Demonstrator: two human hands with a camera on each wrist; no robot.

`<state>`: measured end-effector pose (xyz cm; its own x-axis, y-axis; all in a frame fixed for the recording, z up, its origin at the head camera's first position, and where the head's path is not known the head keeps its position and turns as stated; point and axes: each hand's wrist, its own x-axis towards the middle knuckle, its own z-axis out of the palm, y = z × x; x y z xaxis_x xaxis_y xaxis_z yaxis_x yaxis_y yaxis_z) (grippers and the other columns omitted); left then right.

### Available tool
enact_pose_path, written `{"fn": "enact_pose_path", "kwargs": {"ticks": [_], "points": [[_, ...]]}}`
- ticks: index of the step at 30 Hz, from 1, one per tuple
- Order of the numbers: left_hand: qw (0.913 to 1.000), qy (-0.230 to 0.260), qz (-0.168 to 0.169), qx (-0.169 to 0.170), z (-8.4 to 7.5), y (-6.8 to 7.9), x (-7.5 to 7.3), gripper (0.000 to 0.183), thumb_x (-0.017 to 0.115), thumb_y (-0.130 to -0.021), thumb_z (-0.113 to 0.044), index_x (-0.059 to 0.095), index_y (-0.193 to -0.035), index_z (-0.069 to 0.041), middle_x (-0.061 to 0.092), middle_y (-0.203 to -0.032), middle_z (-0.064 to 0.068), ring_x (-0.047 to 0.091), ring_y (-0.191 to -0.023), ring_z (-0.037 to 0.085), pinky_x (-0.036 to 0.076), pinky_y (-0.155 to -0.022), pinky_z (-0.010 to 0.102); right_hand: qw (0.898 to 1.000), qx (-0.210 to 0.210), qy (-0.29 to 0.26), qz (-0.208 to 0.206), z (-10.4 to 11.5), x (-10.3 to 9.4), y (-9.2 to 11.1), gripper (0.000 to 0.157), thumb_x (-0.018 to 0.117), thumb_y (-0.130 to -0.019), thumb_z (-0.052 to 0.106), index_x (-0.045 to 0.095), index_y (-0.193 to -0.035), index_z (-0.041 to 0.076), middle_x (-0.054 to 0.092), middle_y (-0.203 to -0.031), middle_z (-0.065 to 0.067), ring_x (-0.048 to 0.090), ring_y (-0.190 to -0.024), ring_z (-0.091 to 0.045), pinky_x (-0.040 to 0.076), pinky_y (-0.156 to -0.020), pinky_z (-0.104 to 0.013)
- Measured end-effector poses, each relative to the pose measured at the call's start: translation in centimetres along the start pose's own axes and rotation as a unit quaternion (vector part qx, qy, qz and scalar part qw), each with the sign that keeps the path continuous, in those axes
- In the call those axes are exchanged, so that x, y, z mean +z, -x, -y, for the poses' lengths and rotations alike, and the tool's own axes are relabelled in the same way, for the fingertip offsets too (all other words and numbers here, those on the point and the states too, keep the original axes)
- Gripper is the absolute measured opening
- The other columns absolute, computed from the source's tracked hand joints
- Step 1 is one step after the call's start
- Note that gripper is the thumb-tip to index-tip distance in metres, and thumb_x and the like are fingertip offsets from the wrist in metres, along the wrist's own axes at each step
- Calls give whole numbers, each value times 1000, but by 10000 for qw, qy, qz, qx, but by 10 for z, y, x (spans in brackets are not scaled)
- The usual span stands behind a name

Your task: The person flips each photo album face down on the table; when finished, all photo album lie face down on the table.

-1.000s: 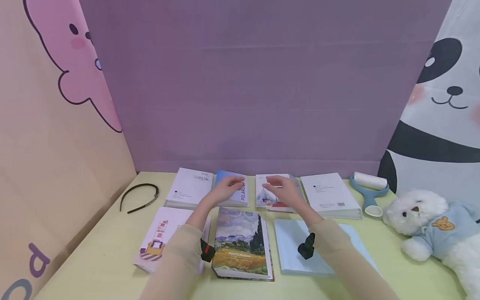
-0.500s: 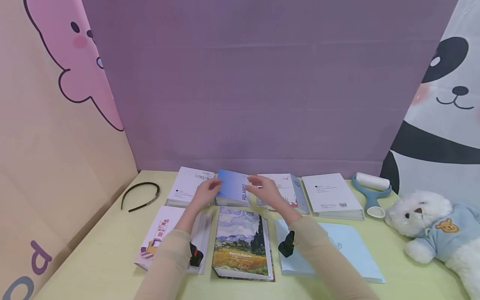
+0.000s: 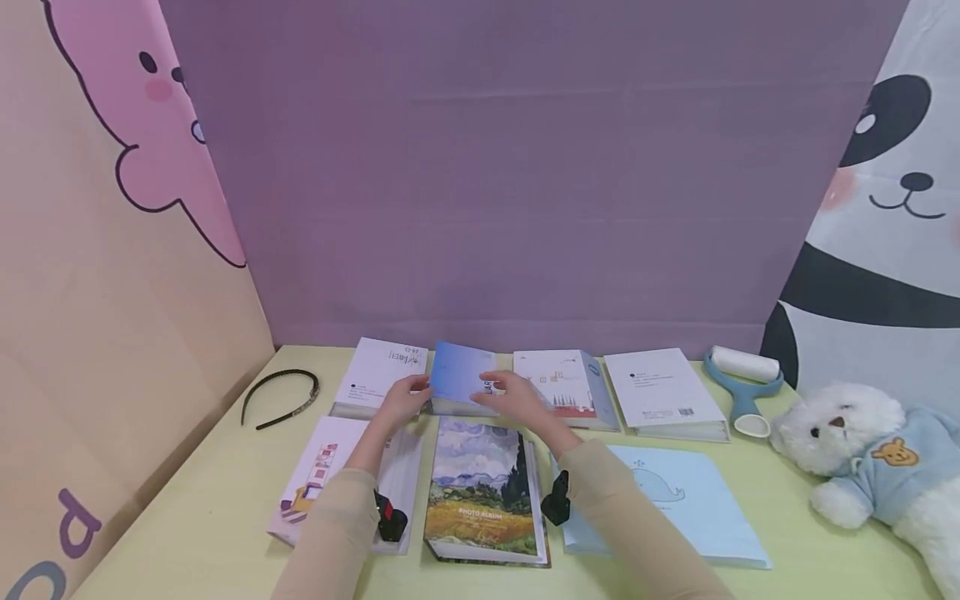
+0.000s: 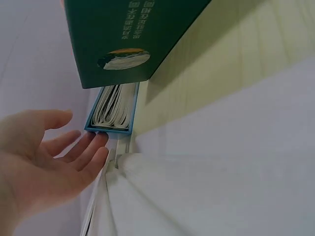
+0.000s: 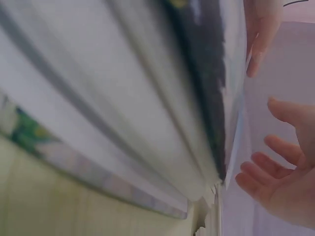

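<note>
Blue album lies flat directly behind the painted album, between the two hands. The left hand, behind and to the left of the painted album, has its fingertips at the blue album's near left corner; thumb and fingers are apart with nothing between them, and whether they touch the cover I cannot tell. The right hand, behind and to the right of the painted album, has its fingers spread over the lettered side of the blue cover and grips nothing; contact is unclear there too.

To take hold well, the left fingertips would need care: the white album, behind and left of the painted album, lies close beside the blue one and could be nudged. The red-and-white album, behind and right of the painted album, seems to leave the right hand more room. Thumbs on top and fingers low on both sides should keep the covers together, since the near edge shows loose page ends that might fan out. Even pressure and raised wrists should spare the painted album, with the black wrist camera hanging beside it.
</note>
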<state>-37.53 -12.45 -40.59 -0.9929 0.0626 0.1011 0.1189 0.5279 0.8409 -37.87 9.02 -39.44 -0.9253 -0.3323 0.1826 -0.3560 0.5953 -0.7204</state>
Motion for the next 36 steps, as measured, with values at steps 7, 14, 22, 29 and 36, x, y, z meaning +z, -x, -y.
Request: {"fn": "enact_pose_path", "kwargs": {"ticks": [7, 14, 22, 29, 36], "points": [[9989, -113, 414, -161, 4, 3, 3, 46, 49, -96, -13, 41, -135, 10, 48, -135, 26, 45, -126, 39, 39, -105, 46, 9986, 326, -133, 386, -5, 5, 2, 52, 64, -89, 25, 50, -134, 3, 46, -140, -18, 45, -125, -40, 43, -98, -50], [9969, -100, 759, -180, 5, 4, 5, 50, 49, -97, -15, 36, -139, 8, 44, -139, 25, 43, -128, 38, 40, -104, 45, 9968, 583, -122, 534, -13, 9, 2, 64, 65, -88, 28, 40, -140, 0, 38, -144, -22, 47, -123, -40, 46, -95, -49], [9960, 18, 870, -177, 6, 3, 3, 50, 48, -98, -16, 34, -142, 3, 40, -144, 22, 38, -133, 36, 34, -108, 46, 9975, 529, 280, 388, -13, 9, 2, 62, 62, -89, 28, 43, -136, -8, 37, -143, -26, 39, -129, -41, 39, -102, -51], [9912, 604, 1085, -463, 4, 1, 1, 53, 47, -98, -19, 29, -147, -8, 33, -149, 18, 29, -138, 36, 29, -111, 49, 9974, 594, 206, 356, -13, 10, -1, 54, 58, -90, 22, 46, -133, -8, 41, -141, -24, 43, -127, -40, 40, -102, -50], [9880, 1053, 982, -553, -4, -2, -1, 54, 45, -99, -22, 27, -149, -12, 26, -152, 20, 28, -137, 38, 28, -110, 53, 9976, 601, -22, 353, -11, 8, -3, 51, 56, -92, 24, 47, -135, -1, 45, -141, -19, 43, -128, -37, 42, -98, -49]]}}
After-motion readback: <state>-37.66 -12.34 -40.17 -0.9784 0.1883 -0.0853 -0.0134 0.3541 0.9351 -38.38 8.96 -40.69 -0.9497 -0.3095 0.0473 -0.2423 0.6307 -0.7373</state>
